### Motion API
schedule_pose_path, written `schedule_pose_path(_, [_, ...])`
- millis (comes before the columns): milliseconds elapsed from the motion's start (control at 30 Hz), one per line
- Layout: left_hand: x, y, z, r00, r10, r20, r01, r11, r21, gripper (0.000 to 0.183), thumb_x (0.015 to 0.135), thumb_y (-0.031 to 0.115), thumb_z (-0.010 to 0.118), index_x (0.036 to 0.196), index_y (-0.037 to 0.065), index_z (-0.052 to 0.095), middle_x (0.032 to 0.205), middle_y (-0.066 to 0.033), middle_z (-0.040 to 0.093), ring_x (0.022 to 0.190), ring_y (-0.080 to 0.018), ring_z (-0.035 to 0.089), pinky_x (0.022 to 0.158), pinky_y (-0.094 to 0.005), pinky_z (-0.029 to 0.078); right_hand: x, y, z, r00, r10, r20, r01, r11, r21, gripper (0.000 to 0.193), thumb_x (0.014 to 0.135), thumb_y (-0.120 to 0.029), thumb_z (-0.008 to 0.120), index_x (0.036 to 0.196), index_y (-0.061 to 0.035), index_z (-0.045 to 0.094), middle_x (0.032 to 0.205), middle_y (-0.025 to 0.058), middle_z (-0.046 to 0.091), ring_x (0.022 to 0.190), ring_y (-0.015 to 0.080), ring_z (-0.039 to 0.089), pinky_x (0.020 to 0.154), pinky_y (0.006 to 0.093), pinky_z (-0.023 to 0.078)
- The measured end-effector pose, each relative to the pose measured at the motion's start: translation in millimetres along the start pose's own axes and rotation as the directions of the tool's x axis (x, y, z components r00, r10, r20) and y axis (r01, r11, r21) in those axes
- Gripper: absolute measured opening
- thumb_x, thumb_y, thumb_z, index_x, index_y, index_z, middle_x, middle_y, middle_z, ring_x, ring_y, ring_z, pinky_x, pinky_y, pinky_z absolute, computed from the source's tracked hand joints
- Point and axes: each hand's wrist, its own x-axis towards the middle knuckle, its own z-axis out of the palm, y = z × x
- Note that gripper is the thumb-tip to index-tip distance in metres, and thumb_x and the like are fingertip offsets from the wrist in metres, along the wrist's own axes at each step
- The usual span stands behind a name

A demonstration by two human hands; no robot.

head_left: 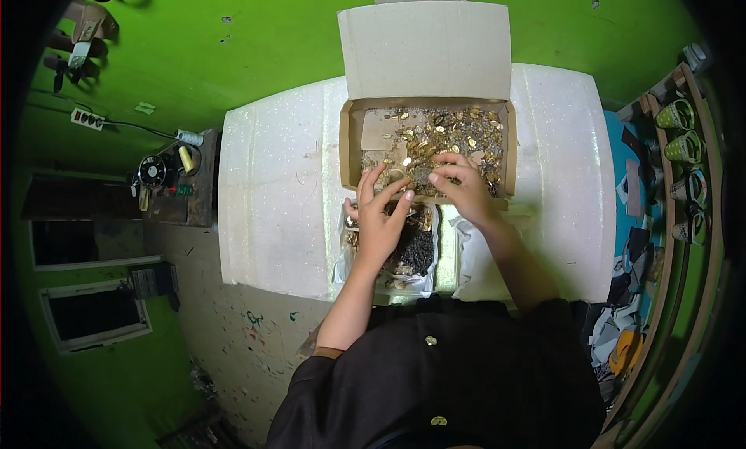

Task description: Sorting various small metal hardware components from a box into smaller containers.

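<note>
An open cardboard box holds many small gold, brown and grey metal-looking pieces, thickest on its right side. Over its near edge, my left hand has thumb and index finger drawn together in a pinch; whatever lies between them is too small to make out. Opposite it, my right hand reaches in with bent fingers, its thumb tip beside a small greyish piece. Under my left hand stands a white-lined tray, partly hidden, with dark bead-like pieces and some gold ones.
The box's raised lid leans back toward the green wall. A glittery white cover lies over the table. Crumpled white plastic rests by my right forearm. A side table stands left, a sandal rack right.
</note>
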Motion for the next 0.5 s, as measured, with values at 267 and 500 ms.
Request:
schedule_pose_path(267, [-40.4, -21.8, -23.9, 0.997, -0.068, -0.027, 0.055, 0.943, -0.328, 0.019, 0.08, 0.027, 0.069, 0.094, 0.014, 0.073, 0.134, -0.0085, 0.048, 0.127, -0.0243, 0.04, 0.105, -0.0444, 0.014, -53.0, -33.8, 15.2, 0.981, -0.074, 0.181, 0.055, 0.993, 0.108, 0.023, 0.084, -0.026, 0.066, 0.094, -0.005, 0.069, 0.117, 0.0069, 0.055, 0.113, 0.0242, 0.042, 0.098, 0.0354, 0.033])
schedule_pose_path(500, [-89.7, -55.2, -54.2, 0.989, -0.141, 0.039, 0.14, 0.99, 0.029, 0.017, 0.077, 0.028, 0.069, 0.086, 0.013, 0.073, 0.143, -0.0147, 0.037, 0.135, -0.0345, 0.023, 0.101, -0.0613, 0.002, -92.1, -32.3, 56.3, 0.983, -0.111, 0.143, 0.141, 0.965, -0.219, 0.044, 0.075, -0.033, 0.071, 0.116, -0.0191, 0.061, 0.126, 0.0054, 0.047, 0.122, 0.0269, 0.034, 0.1, 0.0443, 0.022])
